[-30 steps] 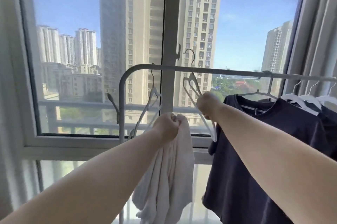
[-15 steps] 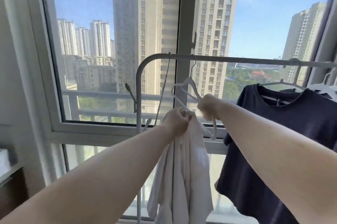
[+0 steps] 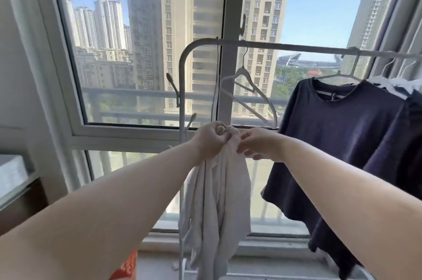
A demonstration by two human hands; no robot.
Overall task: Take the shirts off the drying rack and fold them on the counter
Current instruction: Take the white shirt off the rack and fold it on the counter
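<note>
Window point(image 3: 146, 51) fills the upper frame, its vertical mullion point(image 3: 230, 28) at centre. High-rise towers point(image 3: 159, 28) and blue sky beyond. Outside railing point(image 3: 127, 95) crosses mid-frame. Orange item point(image 3: 126, 266) at bottom centre-left, partly hidden, unidentifiable.

The bunched shirt point(image 3: 217, 200) is plain white. The hanging shirt point(image 3: 338, 142) is dark navy, unpatterned. The rack point(image 3: 182, 97) and empty hanger point(image 3: 249, 95) are white. An orange bag point(image 3: 125, 266) with white markings sits low.
</note>
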